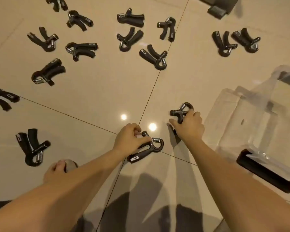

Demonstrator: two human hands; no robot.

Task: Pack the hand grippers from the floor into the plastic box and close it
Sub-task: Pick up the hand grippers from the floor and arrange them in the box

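Several black hand grippers with steel springs lie scattered over the beige tiled floor. My left hand (pixel 130 139) pinches one hand gripper (pixel 147 148) near its spring, low in the middle of the view. My right hand (pixel 189 126) grips the handles of a second hand gripper (pixel 181 112) just to the right, close to the floor. The clear plastic box (pixel 238 124) stands open at the right, with its clear lid (pixel 285 81) behind it. Another hand gripper (pixel 32 146) lies to the left of my left arm.
A black latch or handle (pixel 264 173) sits at the box's near edge. My foot (pixel 59 169) shows beside my left forearm. A dark furniture base (pixel 219 9) stands at the top right. Dark tile joints cross the floor.
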